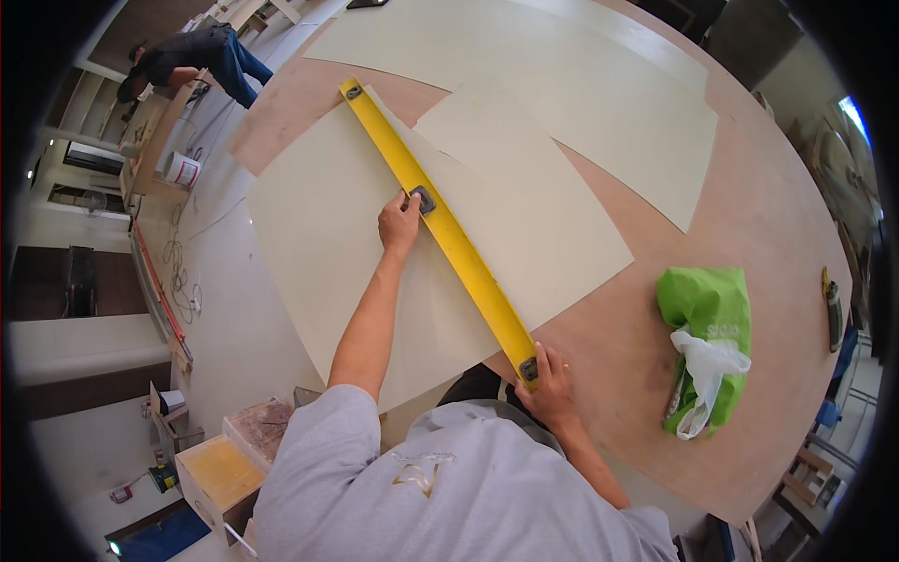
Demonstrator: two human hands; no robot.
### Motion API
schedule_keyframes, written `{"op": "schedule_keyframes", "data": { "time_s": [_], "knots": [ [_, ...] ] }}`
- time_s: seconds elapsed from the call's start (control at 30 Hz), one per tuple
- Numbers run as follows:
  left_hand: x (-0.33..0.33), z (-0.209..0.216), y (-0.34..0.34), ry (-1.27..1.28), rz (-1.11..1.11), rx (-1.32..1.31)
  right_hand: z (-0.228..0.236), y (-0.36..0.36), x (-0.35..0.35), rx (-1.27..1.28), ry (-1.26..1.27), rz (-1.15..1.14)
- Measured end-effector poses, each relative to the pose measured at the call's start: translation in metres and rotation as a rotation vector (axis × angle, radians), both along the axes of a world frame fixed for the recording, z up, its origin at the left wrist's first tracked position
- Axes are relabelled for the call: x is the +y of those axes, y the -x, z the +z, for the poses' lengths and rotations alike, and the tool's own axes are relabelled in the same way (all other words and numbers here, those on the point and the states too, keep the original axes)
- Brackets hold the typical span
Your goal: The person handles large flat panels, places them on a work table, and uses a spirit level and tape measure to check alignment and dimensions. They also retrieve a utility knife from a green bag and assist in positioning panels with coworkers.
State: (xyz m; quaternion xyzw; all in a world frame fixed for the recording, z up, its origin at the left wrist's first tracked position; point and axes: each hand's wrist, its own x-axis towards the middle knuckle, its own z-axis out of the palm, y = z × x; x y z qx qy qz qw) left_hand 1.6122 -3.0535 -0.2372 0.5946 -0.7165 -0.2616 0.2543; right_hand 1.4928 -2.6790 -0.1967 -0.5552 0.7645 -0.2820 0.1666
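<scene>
A long yellow spirit level lies slantwise over cream-coloured sheets, running from the far left toward my body. At its middle vial, my left hand pinches the level's edge with thumb and fingers. My right hand grips its near end, beside the end vial. Under the level's left side is one cream sheet, which reaches past the table's edge. Another cream sheet lies to the right and partly overlaps it. How firmly the fingers of my right hand wrap underneath is hidden.
More cream sheets cover the far part of the brown wooden table. A green bag with white plastic lies at the right, and a utility knife near the right edge. Another person bends over a bench at the far left.
</scene>
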Motion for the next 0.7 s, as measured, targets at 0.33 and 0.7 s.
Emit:
{"op": "schedule_keyframes", "data": {
  "time_s": [0.33,0.7],
  "knots": [
    [-0.006,-0.005,0.0,0.022,-0.058,-0.102,-0.002,0.005,0.0,-0.029,0.036,-0.012],
    [-0.009,-0.008,0.0,0.033,-0.072,-0.057,0.001,0.012,-0.001,-0.081,0.057,-0.021]
  ]
}}
